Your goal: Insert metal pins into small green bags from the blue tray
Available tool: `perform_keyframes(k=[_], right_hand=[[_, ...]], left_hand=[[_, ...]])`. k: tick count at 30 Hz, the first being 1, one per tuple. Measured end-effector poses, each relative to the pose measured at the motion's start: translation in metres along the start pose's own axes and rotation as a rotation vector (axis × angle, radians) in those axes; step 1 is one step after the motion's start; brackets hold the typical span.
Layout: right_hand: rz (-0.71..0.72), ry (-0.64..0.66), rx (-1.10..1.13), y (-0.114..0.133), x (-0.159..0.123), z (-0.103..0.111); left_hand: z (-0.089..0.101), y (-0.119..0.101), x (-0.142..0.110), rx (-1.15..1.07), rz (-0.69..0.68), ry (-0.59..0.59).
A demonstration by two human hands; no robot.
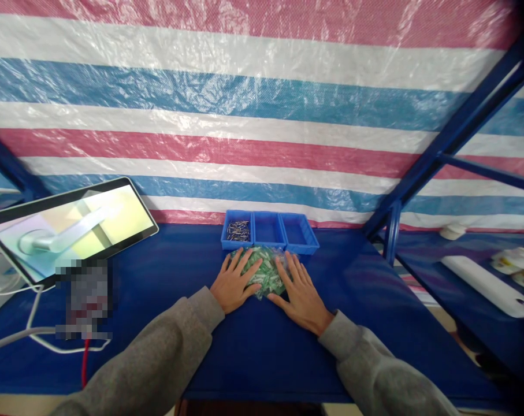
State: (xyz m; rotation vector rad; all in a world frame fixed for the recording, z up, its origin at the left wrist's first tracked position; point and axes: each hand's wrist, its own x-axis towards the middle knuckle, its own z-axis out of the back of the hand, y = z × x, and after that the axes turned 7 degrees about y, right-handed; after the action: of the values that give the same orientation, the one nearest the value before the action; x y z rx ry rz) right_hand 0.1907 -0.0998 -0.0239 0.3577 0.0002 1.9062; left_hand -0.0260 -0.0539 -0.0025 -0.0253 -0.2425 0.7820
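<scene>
Surface [262, 370]: dark blue, with a striped plastic sheet [244, 89] in red, white and blue hung behind it.
Fingers: on the left hand [233, 286], spread over the near-left side of the bag; on the right hand [303, 294], also spread, with the tips laid at the bag's right edge. No pinch is seen on either.
Clear bag [265, 271]: set between the hands and filled with small green and whitish pieces; finer detail cannot be made out.
Sleeves: grey sleeves [158, 352] are worn on both arms.
Blue bins: three, ranged side by side just beyond the bag. Small metal pieces are held in the left bin [238, 230]; the middle bin [268, 229] and right bin [297, 233] are placed alongside. Contact with the bag cannot be confirmed.
Tablet [75, 231]: tilted, at the left; a lever handle is displayed. A pixelated item [88, 297] is noted in front, with a white cable [49, 345] and a red cable [85, 364] nearby.
Blue frame [443, 136]: bars are slanted at the right. Beyond them, a long white object [489, 286] and rolls [515, 260] are placed on another blue surface [456, 294].
</scene>
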Motion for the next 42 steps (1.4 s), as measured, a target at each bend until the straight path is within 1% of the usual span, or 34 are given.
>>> perform_keyframes(k=[6,9,17,23,27,30,33,35,38,40,42], right_hand=[[0.012,0.048,0.022,-0.003,0.002,-0.005],[0.015,0.051,0.035,-0.003,0.003,-0.006],[-0.022,-0.038,0.071,0.000,0.005,0.000],[-0.011,-0.057,0.072,-0.001,0.004,0.001],[-0.002,-0.082,0.073,-0.002,0.004,0.002],[0.003,-0.092,0.073,-0.002,0.003,0.003],[0.002,-0.091,0.073,-0.001,0.003,0.004],[0.006,-0.096,0.075,-0.001,0.003,0.005],[0.009,-0.115,0.085,-0.002,0.004,0.005],[0.007,-0.128,0.096,-0.003,0.005,0.007],[0.006,-0.144,0.111,-0.003,0.006,0.010]], left_hand=[[-0.002,0.000,0.000,-0.028,0.012,0.018],[-0.002,0.001,0.000,-0.044,0.011,0.021],[-0.001,0.004,0.001,-0.094,0.027,0.037],[0.001,0.003,0.001,-0.102,0.025,0.020],[0.005,0.002,0.001,-0.095,0.014,-0.009],[0.012,0.004,0.004,-0.081,0.022,-0.093],[0.019,0.014,0.014,-0.059,0.093,-0.228],[0.022,0.026,0.023,-0.033,0.148,-0.281],[0.022,0.045,0.035,0.008,0.184,-0.262],[0.020,0.055,0.041,0.006,0.170,-0.234],[0.020,0.061,0.045,-0.037,0.140,-0.238]])
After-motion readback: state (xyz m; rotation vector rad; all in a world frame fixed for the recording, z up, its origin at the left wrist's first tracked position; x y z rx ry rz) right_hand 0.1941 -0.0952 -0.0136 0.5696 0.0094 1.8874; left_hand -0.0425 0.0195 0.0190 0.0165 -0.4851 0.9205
